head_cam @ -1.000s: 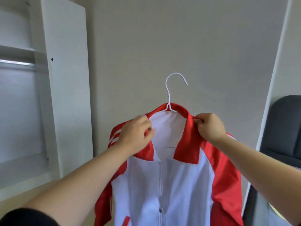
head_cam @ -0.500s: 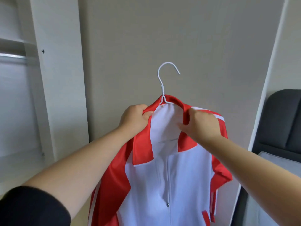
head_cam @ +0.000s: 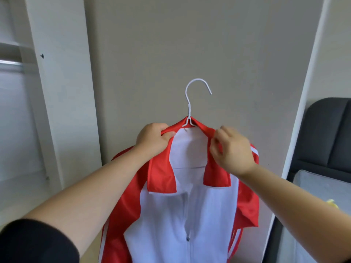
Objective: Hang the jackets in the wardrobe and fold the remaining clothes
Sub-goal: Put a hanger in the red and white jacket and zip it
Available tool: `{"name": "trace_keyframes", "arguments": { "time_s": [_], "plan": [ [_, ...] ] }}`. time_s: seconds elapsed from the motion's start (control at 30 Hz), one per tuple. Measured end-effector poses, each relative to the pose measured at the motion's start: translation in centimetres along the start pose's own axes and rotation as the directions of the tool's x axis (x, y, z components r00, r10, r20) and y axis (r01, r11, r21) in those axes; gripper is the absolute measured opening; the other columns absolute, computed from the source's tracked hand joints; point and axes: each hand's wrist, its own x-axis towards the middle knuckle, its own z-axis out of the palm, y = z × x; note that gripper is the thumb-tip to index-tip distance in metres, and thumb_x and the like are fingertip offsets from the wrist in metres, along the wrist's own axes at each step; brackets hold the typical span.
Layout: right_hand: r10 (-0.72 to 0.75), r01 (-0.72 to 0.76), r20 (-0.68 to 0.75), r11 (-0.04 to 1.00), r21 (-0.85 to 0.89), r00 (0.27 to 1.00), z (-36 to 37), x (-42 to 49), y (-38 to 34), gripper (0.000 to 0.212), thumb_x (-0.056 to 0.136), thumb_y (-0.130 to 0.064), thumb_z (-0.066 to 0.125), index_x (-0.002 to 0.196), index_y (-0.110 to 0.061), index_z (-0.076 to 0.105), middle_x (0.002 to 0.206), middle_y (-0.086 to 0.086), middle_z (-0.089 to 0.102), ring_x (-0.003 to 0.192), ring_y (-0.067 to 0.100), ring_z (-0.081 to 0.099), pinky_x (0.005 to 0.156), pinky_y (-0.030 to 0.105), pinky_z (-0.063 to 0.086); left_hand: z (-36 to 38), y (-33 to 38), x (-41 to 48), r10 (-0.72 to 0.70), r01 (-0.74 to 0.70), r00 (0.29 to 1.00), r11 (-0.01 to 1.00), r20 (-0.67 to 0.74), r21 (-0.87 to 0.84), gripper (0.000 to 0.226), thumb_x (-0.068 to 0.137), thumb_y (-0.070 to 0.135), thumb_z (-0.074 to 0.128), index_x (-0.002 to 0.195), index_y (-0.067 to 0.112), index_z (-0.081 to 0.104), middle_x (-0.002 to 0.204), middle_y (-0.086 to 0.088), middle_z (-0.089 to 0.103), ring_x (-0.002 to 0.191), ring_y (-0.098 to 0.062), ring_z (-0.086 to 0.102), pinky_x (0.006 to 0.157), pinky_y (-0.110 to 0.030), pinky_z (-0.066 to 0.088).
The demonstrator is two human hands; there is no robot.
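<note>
A red and white zip jacket [head_cam: 182,211] hangs on a white wire hanger [head_cam: 190,103] held up in front of a beige wall. The hanger's hook stands free above the collar. My left hand [head_cam: 153,139] grips the left side of the red collar near the hanger's shoulder. At the collar's right side, my right hand [head_cam: 230,149] has its fingers curled around the red fabric. The jacket's lower part runs out of the frame.
The open white wardrobe [head_cam: 57,92] stands at the left, with a metal hanging rail [head_cam: 10,63] under a shelf. A white door frame [head_cam: 303,111] rises at the right. Behind it are a dark padded headboard [head_cam: 330,133] and a grey bed [head_cam: 313,188].
Both hands shifted inward along the collar toward the hanger neck. The jacket now hangs straighter and more centred, and the wardrobe has slid further left in view.
</note>
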Motion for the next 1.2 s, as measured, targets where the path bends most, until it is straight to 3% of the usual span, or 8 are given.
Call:
{"name": "trace_keyframes", "arguments": {
  "time_s": [0.03, 0.1, 0.2, 0.33, 0.4, 0.47, 0.7, 1.2],
  "plan": [
    [0.002, -0.002, -0.054, 1.0, 0.007, 0.999, -0.3, 0.6, 0.4, 0.011, 0.082, -0.014, 0.051, 0.081, -0.005, 0.058, 0.082, 0.014, 0.056, 0.074, 0.033, 0.051, 0.063, 0.038, 0.042, 0.1, 0.0, 0.1, 0.003, -0.003, 1.0, 1.0, 0.003, 0.0, 0.041, 0.087, 0.026, 0.064, 0.054, 0.016, 0.042, 0.052, 0.003, 0.044, 0.063, -0.028, 0.048, 0.058, -0.034, 0.034],
    [0.126, -0.128, 0.186, 0.992, -0.001, 0.974, -0.4, 2.0, 1.5, 0.014, 0.086, -0.015, 0.058, 0.097, -0.006, 0.06, 0.099, 0.015, 0.059, 0.092, 0.035, 0.053, 0.076, 0.037, 0.04, 0.2, 0.2, 0.3, 0.024, -0.024, 1.0, 1.0, 0.014, 0.017, 0.037, 0.087, 0.028, 0.064, 0.056, 0.016, 0.046, 0.053, 0.003, 0.046, 0.065, -0.029, 0.05, 0.059, -0.034, 0.036],
    [0.253, -0.289, 0.529, 0.957, -0.016, 0.81, 0.0, 2.5, 3.0, 0.018, 0.088, -0.018, 0.062, 0.074, -0.012, 0.053, 0.083, 0.014, 0.061, 0.083, 0.033, 0.056, 0.062, 0.031, 0.027, 0.6, 0.4, 0.1, 0.104, -0.104, 0.995, 0.992, -0.002, 0.077, 0.027, 0.085, 0.031, 0.066, 0.069, 0.011, 0.06, 0.063, -0.003, 0.057, 0.069, -0.029, 0.054, 0.06, -0.034, 0.038],
    [0.355, -0.354, 0.157, 0.935, -0.033, 0.922, 0.0, 1.3, 3.9, 0.016, 0.084, -0.014, 0.064, 0.071, -0.008, 0.057, 0.079, 0.02, 0.066, 0.079, 0.042, 0.058, 0.059, 0.034, 0.029, 0.3, -0.9, 0.0, 0.19, -0.19, 0.982, 0.98, 0.015, 0.063, 0.016, 0.084, 0.026, 0.069, 0.091, 0.012, 0.066, 0.087, -0.005, 0.068, 0.083, -0.022, 0.061, 0.071, -0.03, 0.044],
    [0.393, -0.38, 0.221, 0.919, -0.102, 0.892, 0.4, 0.8, 4.3, 0.013, 0.086, -0.017, 0.062, 0.079, -0.007, 0.061, 0.089, 0.02, 0.067, 0.087, 0.041, 0.059, 0.062, 0.035, 0.032, 0.5, -1.4, -0.1, 0.118, -0.198, 0.944, 0.95, 0.308, 0.241, 0.014, 0.089, 0.024, 0.062, 0.088, 0.011, 0.062, 0.092, -0.009, 0.067, 0.092, -0.028, 0.061, 0.073, -0.032, 0.044],
    [0.415, -0.386, 0.301, 0.91, -0.153, 0.859, 0.8, 0.3, 4.8, 0.014, 0.088, -0.019, 0.06, 0.081, -0.006, 0.061, 0.094, 0.019, 0.067, 0.091, 0.04, 0.059, 0.064, 0.034, 0.033, 1.1, -1.5, -0.4, 0.031, -0.187, 0.919, 0.911, 0.392, 0.366, 0.018, 0.092, 0.026, 0.057, 0.082, 0.011, 0.059, 0.091, -0.011, 0.065, 0.093, -0.032, 0.059, 0.067, -0.032, 0.039],
    [0.439, -0.427, 0.034, 0.888, -0.171, 0.898, -3.9, 1.5, 5.4, 0.016, 0.089, -0.017, 0.055, 0.081, -0.005, 0.058, 0.086, 0.023, 0.066, 0.081, 0.043, 0.058, 0.06, 0.037, 0.033, 0.9, 3.2, 1.0, 0.207, -0.195, 0.978, 0.874, 0.023, 0.444, 0.019, 0.094, 0.03, 0.053, 0.096, 0.014, 0.064, 0.098, -0.009, 0.067, 0.092, -0.034, 0.061, 0.067, -0.031, 0.036],
    [0.411, -0.5, -0.364, 0.844, -0.194, 0.836, -26.5, 1.8, 3.7, 0.016, 0.088, -0.019, 0.057, 0.086, -0.004, 0.062, 0.088, 0.016, 0.065, 0.073, 0.033, 0.05, 0.06, 0.032, 0.029, -6.4, 22.0, 0.0, 0.473, -0.36, 0.845, 0.848, -0.248, 0.389, 0.019, 0.094, 0.026, 0.054, 0.099, 0.011, 0.063, 0.101, -0.012, 0.065, 0.093, -0.038, 0.061, 0.066, -0.034, 0.033]
  ]
}}
